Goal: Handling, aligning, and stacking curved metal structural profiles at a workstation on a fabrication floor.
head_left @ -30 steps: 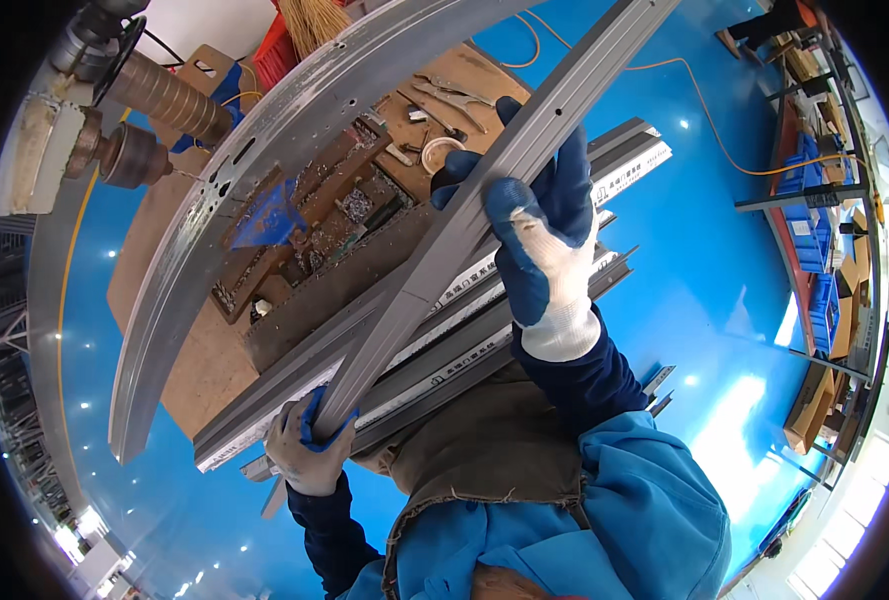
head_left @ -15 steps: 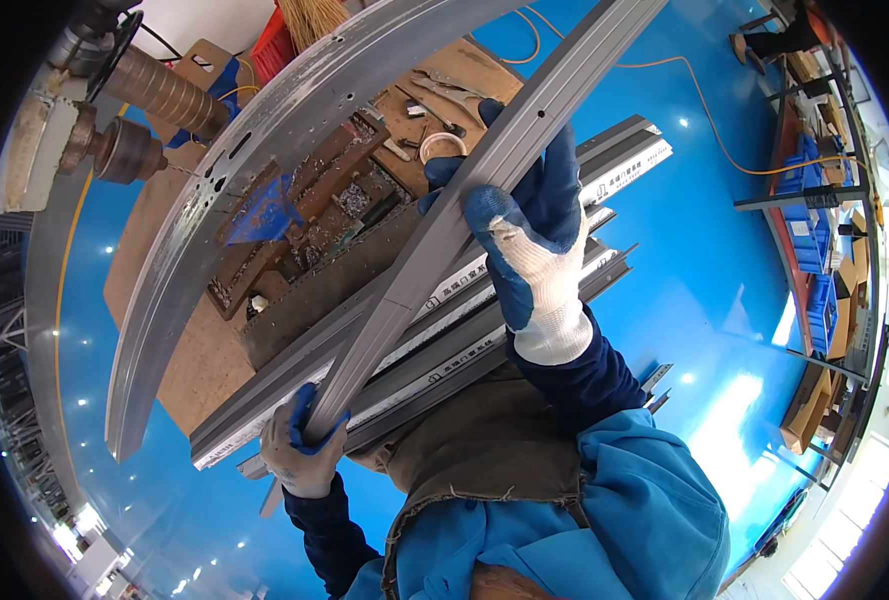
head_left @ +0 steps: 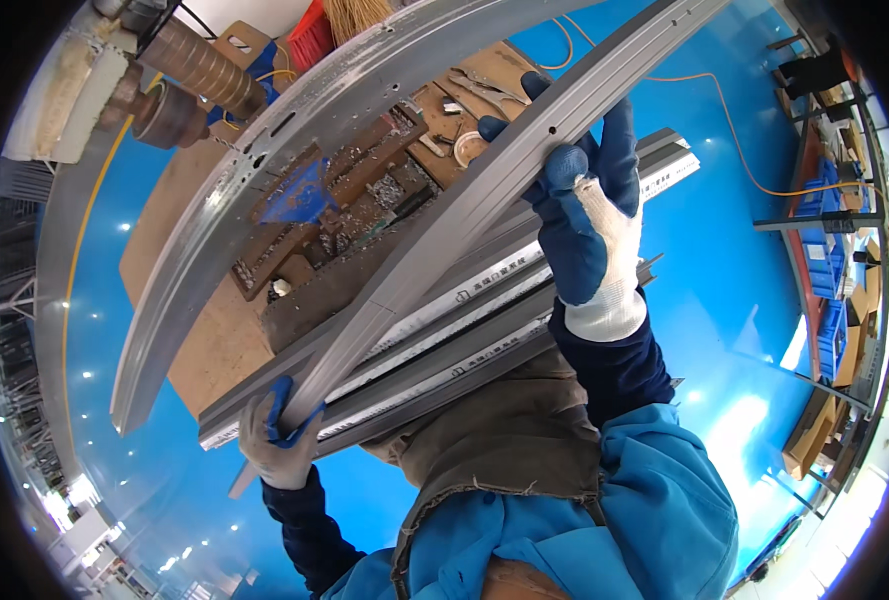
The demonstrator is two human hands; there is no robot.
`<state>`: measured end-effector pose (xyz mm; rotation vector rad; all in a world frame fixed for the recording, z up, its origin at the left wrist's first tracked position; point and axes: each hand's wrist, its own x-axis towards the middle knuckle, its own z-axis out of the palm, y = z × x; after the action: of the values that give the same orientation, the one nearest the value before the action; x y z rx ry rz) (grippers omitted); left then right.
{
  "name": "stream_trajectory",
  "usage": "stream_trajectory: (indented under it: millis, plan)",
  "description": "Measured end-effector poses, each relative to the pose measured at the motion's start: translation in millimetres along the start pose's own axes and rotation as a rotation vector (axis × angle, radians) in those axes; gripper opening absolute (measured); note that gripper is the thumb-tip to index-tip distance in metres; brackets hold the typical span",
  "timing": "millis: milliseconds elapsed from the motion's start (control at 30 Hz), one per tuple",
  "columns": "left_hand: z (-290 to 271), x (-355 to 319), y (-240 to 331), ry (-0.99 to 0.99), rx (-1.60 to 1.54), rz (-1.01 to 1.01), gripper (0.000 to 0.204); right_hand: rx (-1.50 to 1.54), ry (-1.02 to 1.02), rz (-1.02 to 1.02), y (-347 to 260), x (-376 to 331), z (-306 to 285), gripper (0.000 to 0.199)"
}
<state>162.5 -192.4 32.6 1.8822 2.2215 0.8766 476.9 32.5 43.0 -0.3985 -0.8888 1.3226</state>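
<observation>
A long grey metal profile [head_left: 444, 236] slants across the view from lower left to upper right, above a stack of similar profiles. My left hand [head_left: 282, 437], in a white and blue work glove, is closed round its lower end. Higher up, my right hand [head_left: 592, 225], gloved alike, grips it with the thumb on the near face and the other fingers partly hidden behind. A small dark hole [head_left: 552, 130] shows just above the right thumb. Below lie the stacked profiles [head_left: 494, 350] with white printed film strips.
A large curved grey metal profile [head_left: 189, 225] arches across the wooden bench [head_left: 199, 365]. At the upper left is a drill chuck [head_left: 169, 117] with a bit. Metal shavings, a blue scrap [head_left: 302, 195], pliers [head_left: 489, 92] and a small round tub [head_left: 469, 148] lie on the bench. Shelves with blue bins [head_left: 829, 330] stand right.
My right hand has slid up along the profile, closer to the dark hole. My left hand has shifted a little left with the lower end. The whole view has shifted slightly.
</observation>
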Motion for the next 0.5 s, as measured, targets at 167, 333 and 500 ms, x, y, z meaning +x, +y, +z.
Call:
stream_trajectory:
  millis: [167,333,500]
  plan:
    - [13,-8,-6,0.041,0.07,0.057,0.057,-0.072,0.116,0.021,-1,-2,10,0.082]
    - [10,-9,-12,0.05,0.102,0.049,0.061,-0.075,0.124,0.019,-2,-3,13,0.08]
    - [3,-4,-28,0.1,0.105,0.03,0.062,-0.067,0.118,0.07,2,3,2,0.077]
